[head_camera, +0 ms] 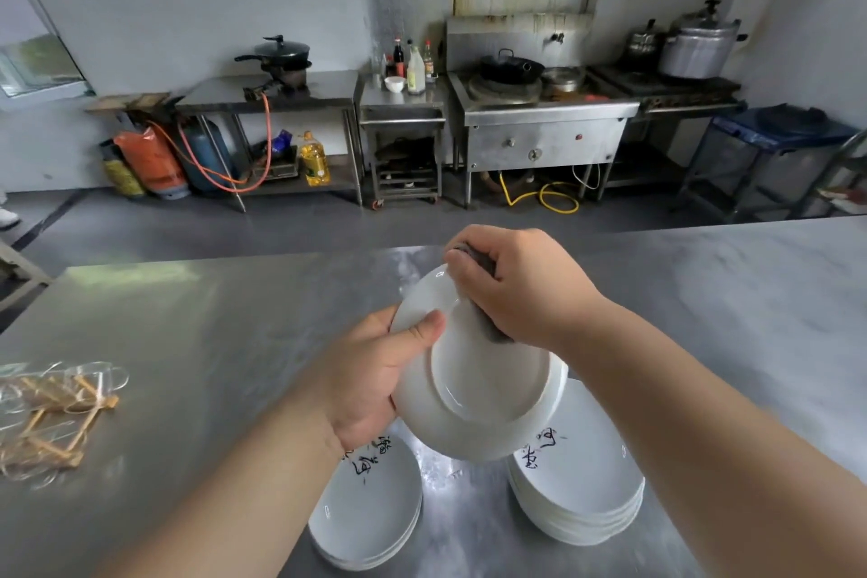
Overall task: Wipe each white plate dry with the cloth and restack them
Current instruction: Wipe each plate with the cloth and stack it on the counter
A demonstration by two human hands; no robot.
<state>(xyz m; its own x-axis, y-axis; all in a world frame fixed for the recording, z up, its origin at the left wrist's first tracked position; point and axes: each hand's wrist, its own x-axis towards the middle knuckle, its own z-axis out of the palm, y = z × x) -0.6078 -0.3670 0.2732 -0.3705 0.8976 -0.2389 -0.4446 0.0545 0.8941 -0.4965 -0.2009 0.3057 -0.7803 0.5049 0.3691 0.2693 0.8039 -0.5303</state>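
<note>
Glassware (pixel 51 413), clear and tangled with thin pale wooden sticks, lies blurred at the far left of the brushed stainless-steel counter (pixel 211 343). Further right, near the front edge, sits a short stack of white round plates (pixel 370 512), face up, the top one marked with black brush-style characters near its far rim. Just above that stack in the view, the left hand (pixel 370 371) holds a single white round plate (pixel 474 380) up off the counter. The thumb is laid across the plate's left rim, and the other fingers are hidden behind the plate. This plate is tilted with its underside towards the camera, so its raised foot ring shows. A dark grey cloth (pixel 497 333) is pressed against the plate's upper right rim, with a bit of it poking out above the knuckles. The right hand (pixel 511 286) is curled tightly round the cloth, knuckles up, bearing on the plate's edge. Below and to the right stands a taller stack of white round plates (pixel 581 483), also face up and with black characters on the top plate. The held plate's lower right edge overlaps this stack in the view.
</note>
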